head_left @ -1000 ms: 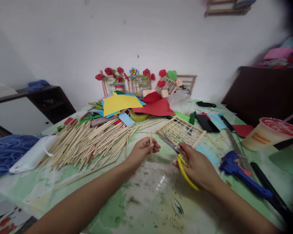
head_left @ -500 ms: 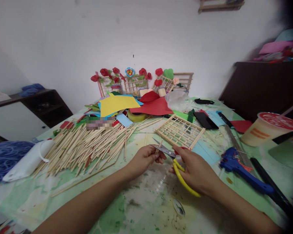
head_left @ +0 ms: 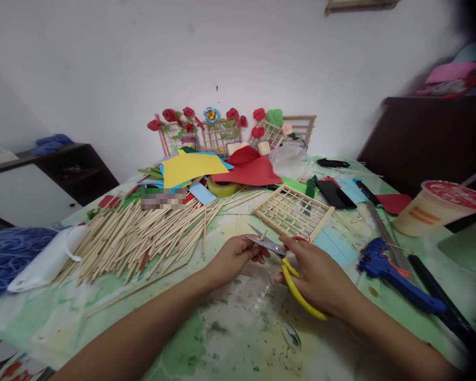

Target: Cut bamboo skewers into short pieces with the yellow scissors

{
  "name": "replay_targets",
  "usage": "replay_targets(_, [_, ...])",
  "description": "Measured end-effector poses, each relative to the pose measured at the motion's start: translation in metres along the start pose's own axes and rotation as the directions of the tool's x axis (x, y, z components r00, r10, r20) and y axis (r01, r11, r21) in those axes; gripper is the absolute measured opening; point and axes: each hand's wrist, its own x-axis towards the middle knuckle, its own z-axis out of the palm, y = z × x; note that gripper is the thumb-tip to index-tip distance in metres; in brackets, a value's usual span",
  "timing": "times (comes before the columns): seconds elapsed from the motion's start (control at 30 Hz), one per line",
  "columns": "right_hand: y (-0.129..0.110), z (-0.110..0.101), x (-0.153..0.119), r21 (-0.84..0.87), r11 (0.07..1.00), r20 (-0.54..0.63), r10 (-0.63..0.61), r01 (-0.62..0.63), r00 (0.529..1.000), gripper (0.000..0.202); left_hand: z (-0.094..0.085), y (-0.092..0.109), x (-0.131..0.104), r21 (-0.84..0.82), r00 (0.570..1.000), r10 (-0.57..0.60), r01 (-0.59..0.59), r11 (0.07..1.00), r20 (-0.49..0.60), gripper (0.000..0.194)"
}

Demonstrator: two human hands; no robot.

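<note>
My right hand (head_left: 315, 270) is closed on yellow-handled scissors (head_left: 297, 293), whose blades point left and stand partly apart. Between those blades sits the tip of a short wooden stick (head_left: 264, 233). My left hand (head_left: 236, 259) pinches this stick just below the blades, with most of it hidden by the fingers. Just beyond the scissors lies a wooden stick lattice (head_left: 293, 210). A large heap of loose wooden sticks (head_left: 143, 238) spreads on the table to the left of my left hand.
A blue glue gun (head_left: 400, 278) and a lidded cup (head_left: 436, 211) stand on the right, near a black phone (head_left: 335, 194). Yellow paper (head_left: 194, 168) and red paper (head_left: 248, 172) are piled at the back, before lattices with red paper flowers (head_left: 169, 115). Blue cord (head_left: 16, 259) lies far left.
Less of the stick's tip shows above the scissor blades. Both hands stay in nearly the same place, and the view has shifted slightly.
</note>
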Motion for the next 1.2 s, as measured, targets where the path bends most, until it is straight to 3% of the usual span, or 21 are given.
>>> replay_targets(0.2, [0.001, 0.002, 0.0, 0.021, 1.0, 0.008, -0.011, 0.011, 1.0, 0.058, -0.001, 0.002, -0.001, 0.064, 1.0, 0.008, -0.007, 0.998, -0.002, 0.023])
replay_targets(0.67, [-0.002, -0.002, 0.003, 0.064, 0.997, 0.068, 0.037, -0.041, 0.997, 0.026, -0.003, -0.001, -0.001, -0.1, 0.997, -0.067, 0.064, 0.993, -0.031, 0.025])
replay_targets(0.83, [0.004, -0.007, 0.004, 0.001, 0.995, 0.004, 0.103, -0.103, 0.995, 0.03, -0.004, -0.002, 0.0, -0.264, 0.987, -0.132, 0.105, 0.959, -0.086, 0.029])
replay_targets(1.0, [0.006, -0.006, 0.002, -0.127, 0.985, -0.062, 0.106, -0.113, 0.992, 0.039, -0.006, -0.003, 0.001, -0.511, 0.968, -0.23, 0.145, 0.847, -0.105, 0.033])
replay_targets(1.2, [0.006, -0.006, 0.001, -0.213, 0.975, -0.069, 0.056, -0.069, 0.996, 0.042, -0.003, -0.001, 0.001, -0.483, 0.961, -0.225, 0.123, 0.867, -0.16, 0.028])
